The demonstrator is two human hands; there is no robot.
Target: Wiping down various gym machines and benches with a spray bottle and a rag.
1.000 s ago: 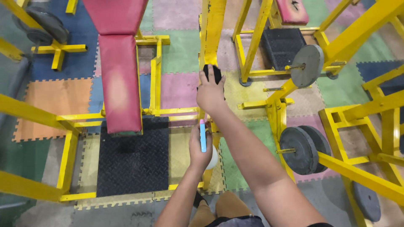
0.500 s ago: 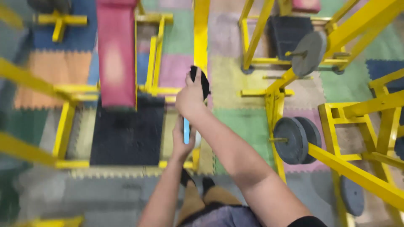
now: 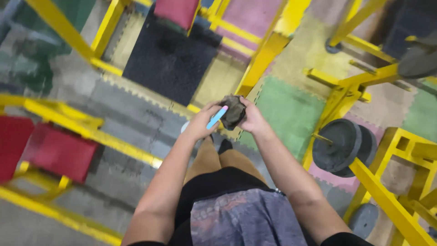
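My left hand (image 3: 200,122) holds a white spray bottle with a light blue trigger (image 3: 216,117), the white body mostly hidden under the hand. My right hand (image 3: 253,120) grips a dark crumpled cloth (image 3: 233,111). Both hands meet in front of me, above my legs, and the cloth touches the blue trigger. A yellow machine post (image 3: 266,54) rises just beyond the hands.
Yellow gym frames surround me. Dark weight plates (image 3: 341,146) hang on a peg at the right. A red padded seat (image 3: 54,152) lies at the left, another red pad (image 3: 177,11) at the top. Black rubber mat (image 3: 168,57) and coloured foam tiles cover the floor.
My right hand has come down off the yellow post with the cloth and joined the left hand. The view has swung left and tilted down.
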